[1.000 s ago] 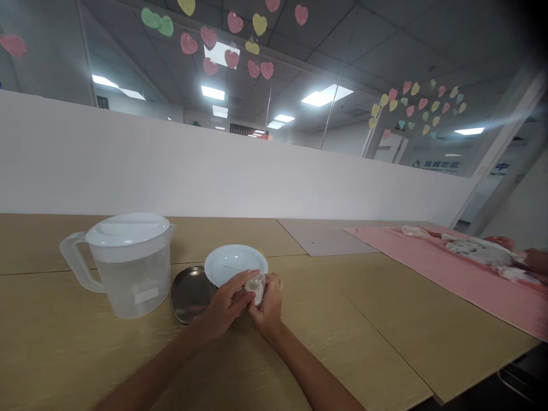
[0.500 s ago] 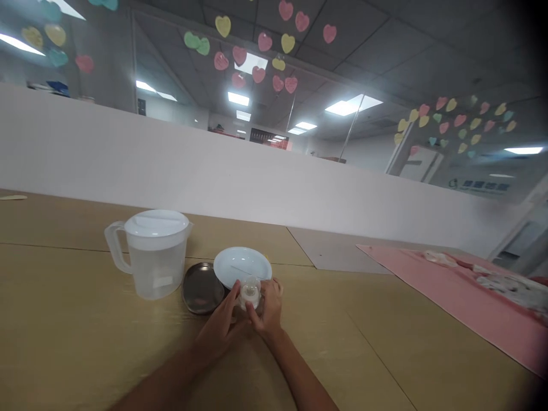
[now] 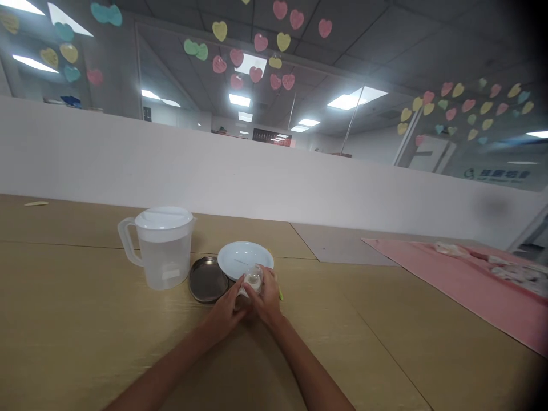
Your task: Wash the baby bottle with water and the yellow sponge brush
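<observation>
Both my hands meet over a small clear plastic bottle (image 3: 253,278) with a rounded top, and it is held up just in front of a white plate (image 3: 244,256). My left hand (image 3: 222,313) grips it from the left, and my right hand (image 3: 268,299) wraps it from the right. My fingers hide its lower part. The plate does not appear to touch the bottle. A round dark metal dish (image 3: 208,279) lies just beyond my left hand.
A clear plastic jug with a white lid (image 3: 165,251) stands left of the dish on the wooden table (image 3: 85,308). A pink sheet (image 3: 471,279) with crumpled fabric lies at right. A low white partition (image 3: 214,171) runs along the table's far side.
My head view has pulled back and turned left, so everything sits smaller and further right. My hands stay on the bottle, with my left fingers lower on it.
</observation>
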The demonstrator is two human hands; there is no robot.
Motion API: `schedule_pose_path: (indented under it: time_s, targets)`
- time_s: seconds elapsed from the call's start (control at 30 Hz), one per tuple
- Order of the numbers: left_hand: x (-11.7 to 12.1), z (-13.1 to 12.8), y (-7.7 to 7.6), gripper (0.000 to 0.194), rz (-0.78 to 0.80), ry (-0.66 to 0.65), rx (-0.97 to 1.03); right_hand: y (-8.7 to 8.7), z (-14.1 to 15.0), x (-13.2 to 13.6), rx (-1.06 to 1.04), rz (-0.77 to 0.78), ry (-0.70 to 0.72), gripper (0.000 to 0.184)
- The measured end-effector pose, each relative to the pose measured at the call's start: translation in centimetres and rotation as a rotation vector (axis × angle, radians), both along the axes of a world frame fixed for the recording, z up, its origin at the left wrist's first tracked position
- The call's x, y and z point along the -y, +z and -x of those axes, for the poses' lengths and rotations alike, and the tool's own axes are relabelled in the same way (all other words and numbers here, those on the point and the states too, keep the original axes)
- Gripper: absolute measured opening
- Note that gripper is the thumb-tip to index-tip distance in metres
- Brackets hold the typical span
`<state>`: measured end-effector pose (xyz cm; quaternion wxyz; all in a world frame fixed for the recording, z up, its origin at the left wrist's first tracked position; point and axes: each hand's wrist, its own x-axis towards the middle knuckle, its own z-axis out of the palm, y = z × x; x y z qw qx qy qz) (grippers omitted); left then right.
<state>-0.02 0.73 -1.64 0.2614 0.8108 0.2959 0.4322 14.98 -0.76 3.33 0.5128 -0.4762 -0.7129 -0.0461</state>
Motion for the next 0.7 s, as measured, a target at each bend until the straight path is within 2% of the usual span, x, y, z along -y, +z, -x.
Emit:
schedule_pose_path:
  time_s: [0.27, 0.4, 0.6, 0.7]
  targets:
    - [-0.5, 0.2, -0.1, 0.070, -0.020, -0.009, -0.027, 0.0, 0.1, -0.2, -0.094, -0.004, -0.044, 0.041]
    - [-0.3, 0.6, 0.6, 0.069, -0.003, -0.005, -0.030, 0.0, 0.5, 0.0, -0.117, -0.014, -0.023, 0.044]
    - [0.1, 0.9, 1.8, 0.072, 0.015, -0.026, -0.047, 1.7, 1.1, 0.5, -0.423, -0.168, -0.044, 0.056]
    - [-0.1, 1.1, 1.5, 0.071, -0.027, -0.024, -0.059, 2.2, 0.1, -0.4, -0.534, -0.146, -0.061, 0.055]
